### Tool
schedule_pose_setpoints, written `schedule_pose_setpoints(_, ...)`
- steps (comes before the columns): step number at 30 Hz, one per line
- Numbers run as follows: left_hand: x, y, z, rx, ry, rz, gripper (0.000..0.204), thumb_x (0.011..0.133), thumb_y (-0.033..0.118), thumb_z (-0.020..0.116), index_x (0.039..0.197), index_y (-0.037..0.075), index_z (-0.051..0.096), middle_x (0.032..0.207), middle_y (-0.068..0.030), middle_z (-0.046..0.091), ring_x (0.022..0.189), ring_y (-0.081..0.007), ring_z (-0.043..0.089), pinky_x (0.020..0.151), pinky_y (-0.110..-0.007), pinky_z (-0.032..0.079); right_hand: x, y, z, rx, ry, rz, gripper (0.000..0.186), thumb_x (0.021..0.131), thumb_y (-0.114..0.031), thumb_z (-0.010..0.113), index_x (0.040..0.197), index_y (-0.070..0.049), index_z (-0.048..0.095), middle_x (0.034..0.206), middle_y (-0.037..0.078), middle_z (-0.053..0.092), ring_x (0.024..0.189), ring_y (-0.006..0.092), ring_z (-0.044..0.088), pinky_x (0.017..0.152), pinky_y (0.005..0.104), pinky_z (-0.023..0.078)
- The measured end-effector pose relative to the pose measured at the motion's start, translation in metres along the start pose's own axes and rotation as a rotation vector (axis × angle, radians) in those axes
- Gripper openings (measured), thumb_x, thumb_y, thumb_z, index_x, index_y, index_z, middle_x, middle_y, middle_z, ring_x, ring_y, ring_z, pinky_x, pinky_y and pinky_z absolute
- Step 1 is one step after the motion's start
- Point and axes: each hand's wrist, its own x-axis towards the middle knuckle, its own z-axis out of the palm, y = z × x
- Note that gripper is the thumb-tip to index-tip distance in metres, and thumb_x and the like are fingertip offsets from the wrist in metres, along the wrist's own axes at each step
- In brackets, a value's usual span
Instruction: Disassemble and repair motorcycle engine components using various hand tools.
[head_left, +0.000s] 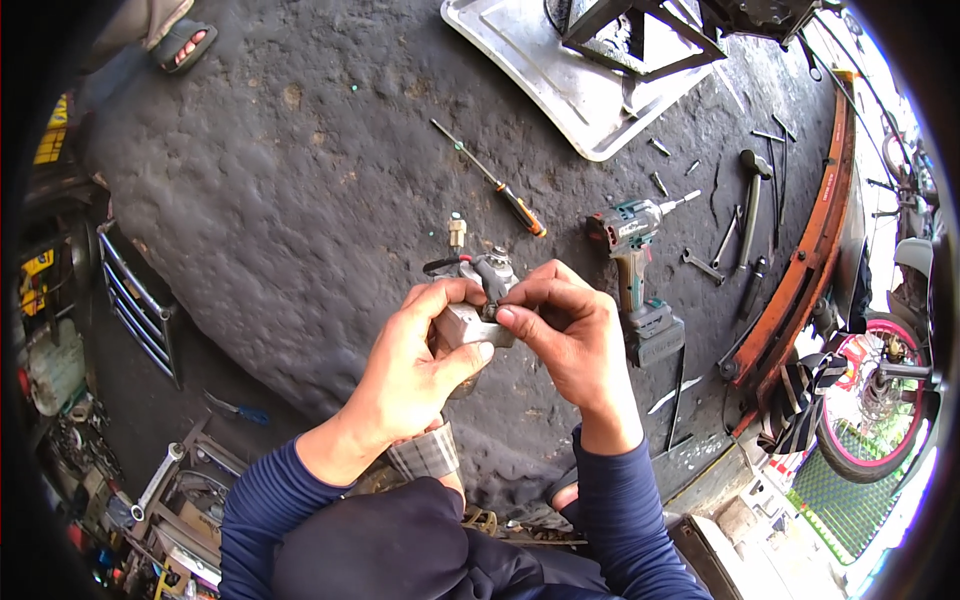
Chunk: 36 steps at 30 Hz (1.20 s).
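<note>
My left hand is wrapped round a small silver metal part with a rounded body, its thumb along the near side. A dark grey sleeve runs over the top of the part, and red and black wires come off it. A cream plug connector shows just beyond. With thumb and forefinger pinched, my right hand works at the near end of the grey sleeve; the fingertips hide what is between them. On the ground past the hands lies a screwdriver with an orange and black handle.
To the right lie a cordless drill, wrenches, a hammer-like tool and loose bolts. A metal tray holds a dark frame at the far side. An orange bar borders the right; a sandalled foot is far left.
</note>
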Motion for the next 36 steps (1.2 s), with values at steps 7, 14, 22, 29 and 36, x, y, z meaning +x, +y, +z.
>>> schedule_pose_setpoints(7,-0.009,0.018,0.007,-0.156,-0.009,-0.037,0.045,0.092,-0.002,0.073,0.134,0.003,0.059,0.116,-0.0028,0.062,0.099,-0.0086,0.062,0.087,-0.027,0.053,-0.008,-0.017,0.006,-0.076,0.098,-0.109,0.011,0.083,-0.003,0.082,0.094,-0.002,0.078,0.085,0.003,0.061,0.075,0.0111,0.056,0.069,0.0286,0.048)
schedule_pose_setpoints(14,-0.009,0.024,0.015,-0.16,-0.05,-0.014,0.045,0.092,-0.002,0.074,0.133,0.003,0.057,0.107,-0.0003,0.064,0.096,-0.0067,0.062,0.084,-0.024,0.052,-0.015,-0.025,0.005,-0.035,0.132,-0.008,0.011,0.083,-0.008,0.082,0.09,-0.002,0.075,0.08,0.001,0.054,0.072,0.0106,0.05,0.065,0.0288,0.045)
schedule_pose_setpoints(22,-0.005,0.029,0.021,-0.187,-0.026,-0.136,0.042,0.091,-0.003,0.073,0.131,0.003,0.059,0.109,-0.0012,0.064,0.095,-0.0076,0.062,0.081,-0.025,0.053,-0.02,-0.015,0.0,0.05,0.136,0.054,0.011,0.087,-0.009,0.08,0.094,-0.001,0.076,0.085,0.001,0.058,0.071,0.01,0.05,0.065,0.0283,0.045)
schedule_pose_setpoints(29,-0.007,0.026,0.023,-0.144,-0.025,-0.171,0.043,0.091,-0.005,0.071,0.131,0.003,0.06,0.11,-0.0014,0.062,0.101,-0.0092,0.061,0.089,-0.028,0.051,-0.021,0.001,0.003,0.114,0.088,0.067,0.016,0.095,-0.013,0.079,0.103,0.0,0.074,0.086,-0.003,0.058,0.073,0.0048,0.047,0.066,0.0244,0.04)
schedule_pose_setpoints(36,-0.009,0.019,0.023,-0.114,-0.035,-0.182,0.045,0.09,-0.006,0.071,0.132,0.003,0.059,0.112,-0.0019,0.06,0.102,-0.0101,0.058,0.088,-0.029,0.051,-0.013,0.011,0.012,0.307,0.11,0.049,0.022,0.096,-0.017,0.078,0.104,0.003,0.072,0.083,0.001,0.058,0.068,0.0062,0.049,0.06,0.0281,0.043)
